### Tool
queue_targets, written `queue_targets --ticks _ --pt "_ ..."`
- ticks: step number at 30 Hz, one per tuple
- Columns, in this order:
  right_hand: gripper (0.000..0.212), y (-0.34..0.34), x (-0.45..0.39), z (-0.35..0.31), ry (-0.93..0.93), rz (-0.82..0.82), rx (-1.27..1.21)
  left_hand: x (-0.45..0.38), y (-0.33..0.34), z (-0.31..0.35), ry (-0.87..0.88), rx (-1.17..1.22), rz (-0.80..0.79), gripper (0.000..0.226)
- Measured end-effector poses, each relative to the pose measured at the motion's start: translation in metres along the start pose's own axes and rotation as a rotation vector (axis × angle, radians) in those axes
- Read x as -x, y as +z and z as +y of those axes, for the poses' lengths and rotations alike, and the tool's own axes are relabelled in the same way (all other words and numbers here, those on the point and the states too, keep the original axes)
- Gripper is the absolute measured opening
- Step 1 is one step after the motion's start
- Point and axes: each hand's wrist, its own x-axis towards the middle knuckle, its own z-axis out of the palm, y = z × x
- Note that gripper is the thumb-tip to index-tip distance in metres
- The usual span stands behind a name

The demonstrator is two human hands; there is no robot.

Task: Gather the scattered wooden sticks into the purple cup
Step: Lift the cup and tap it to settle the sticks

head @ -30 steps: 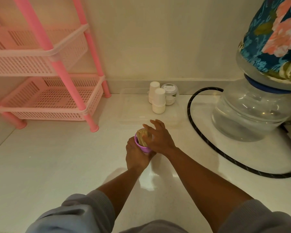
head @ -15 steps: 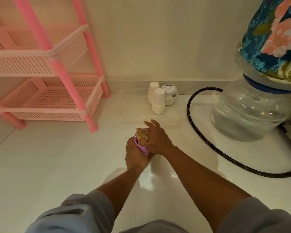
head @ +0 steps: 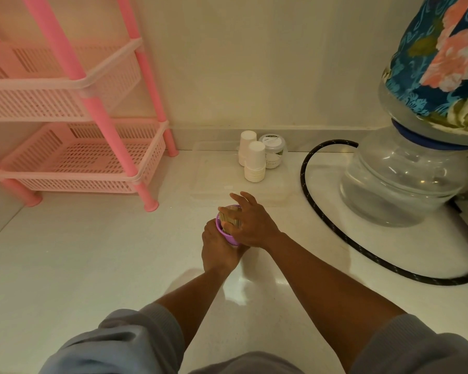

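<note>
Head view: purple cup (head: 225, 230) on white floor, well in front of paper cups (head: 254, 162). Left hand (head: 218, 245) wrapped round cup wall; right hand (head: 250, 225) now lower, thumb and finger pinching wooden sticks (head: 230, 217) (packed upright inside). Gathering likely almost finished.

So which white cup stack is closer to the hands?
The front stack, the one standing clear of the jar. The other stack sits behind it, nearer the wall and beside the jar.

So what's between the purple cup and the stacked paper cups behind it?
Head view: only the clear shallow tray the paper cups stand in; nothing else before the purple cup.
</note>
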Motion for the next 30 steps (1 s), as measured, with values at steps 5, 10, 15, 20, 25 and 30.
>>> queue_targets --ticks 5,10,15,20,25,30 --pt "0.049 0.0 0.0 -0.003 -0.009 0.053 -0.002 0.0 0.0 -0.002 0.034 -0.031 0.027 0.087" --pt "0.049 0.001 -0.001 -0.002 0.015 0.044 0.022 -0.002 0.0 -0.001 0.027 -0.033 0.021 0.084" --pt "0.045 0.002 0.001 -0.001 -0.012 0.05 0.009 -0.002 0.003 -0.003 -0.003 -0.002 0.028 0.078" --pt "0.054 0.002 0.001 -0.002 0.024 0.072 -0.028 -0.002 0.003 -0.003 -0.002 -0.005 0.044 0.083" --pt "0.08 -0.003 0.008 0.002 0.131 0.072 -0.131 0.0 0.001 -0.003 0.048 -0.032 0.056 0.097" --pt "0.114 -0.005 0.015 0.004 0.178 -0.009 -0.235 0.0 0.0 -0.004 0.081 -0.071 0.054 0.1"
